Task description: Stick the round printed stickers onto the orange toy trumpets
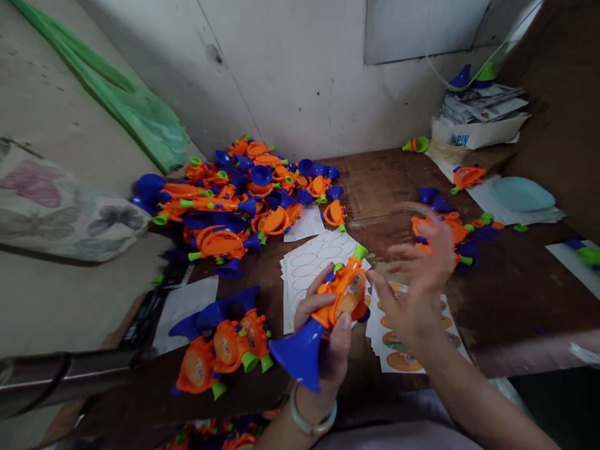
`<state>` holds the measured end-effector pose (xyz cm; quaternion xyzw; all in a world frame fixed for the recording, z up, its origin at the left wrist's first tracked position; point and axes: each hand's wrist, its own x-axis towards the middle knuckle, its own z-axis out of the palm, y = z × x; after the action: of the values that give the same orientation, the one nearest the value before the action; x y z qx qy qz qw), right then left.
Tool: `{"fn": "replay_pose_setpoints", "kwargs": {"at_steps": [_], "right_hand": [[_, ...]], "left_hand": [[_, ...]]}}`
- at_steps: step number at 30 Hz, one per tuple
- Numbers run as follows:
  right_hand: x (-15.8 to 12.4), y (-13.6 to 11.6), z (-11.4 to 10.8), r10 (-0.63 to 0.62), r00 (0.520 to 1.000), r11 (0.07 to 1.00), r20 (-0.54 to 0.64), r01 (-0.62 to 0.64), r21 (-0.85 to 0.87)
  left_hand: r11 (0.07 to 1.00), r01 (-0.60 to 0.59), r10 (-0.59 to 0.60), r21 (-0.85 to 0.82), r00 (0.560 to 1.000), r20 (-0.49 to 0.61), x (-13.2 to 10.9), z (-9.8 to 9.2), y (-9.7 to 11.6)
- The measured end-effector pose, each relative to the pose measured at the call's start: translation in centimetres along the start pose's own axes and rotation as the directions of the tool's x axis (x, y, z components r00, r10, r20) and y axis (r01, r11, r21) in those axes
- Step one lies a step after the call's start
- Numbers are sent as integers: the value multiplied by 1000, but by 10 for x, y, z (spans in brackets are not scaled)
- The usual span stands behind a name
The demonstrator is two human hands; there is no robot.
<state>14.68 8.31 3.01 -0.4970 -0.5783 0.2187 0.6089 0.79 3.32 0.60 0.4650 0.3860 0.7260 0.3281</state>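
Observation:
My left hand [328,331] grips an orange toy trumpet [349,284] with a blue bell and a green mouthpiece, tilted above the table. A label shows on the trumpet's orange side. To its right, my right hand [417,294] is raised with fingers spread, slightly blurred, over a stack of oval sticker sheets [403,361]. Nothing shows in that hand. Beneath the held trumpet lie white sheets with oval outlines [304,262]. Three more toy trumpets [227,347] stand close together left of my left hand.
A big heap of toy trumpets [262,194] fills the table's back left. More trumpets [440,228] lie beyond my right hand. At the back right are a pale blue dish [522,194] and a box of papers [478,128]. A metal tube [70,375] juts in from the left.

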Motion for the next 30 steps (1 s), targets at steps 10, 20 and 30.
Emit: {"fn": "replay_pose_setpoints", "kwargs": {"at_steps": [10, 20, 30], "right_hand": [[4, -6, 9, -27, 999, 959, 39, 15, 285], [-24, -18, 1, -171, 906, 933, 386, 23, 359], [4, -30, 2, 178, 941, 915, 287, -266, 304]], "left_hand": [[791, 498, -489, -355, 864, 123, 8, 7, -3], [923, 360, -318, -138, 914, 252, 6, -17, -1], [842, 413, -353, -347, 908, 226, 12, -16, 6]]}}
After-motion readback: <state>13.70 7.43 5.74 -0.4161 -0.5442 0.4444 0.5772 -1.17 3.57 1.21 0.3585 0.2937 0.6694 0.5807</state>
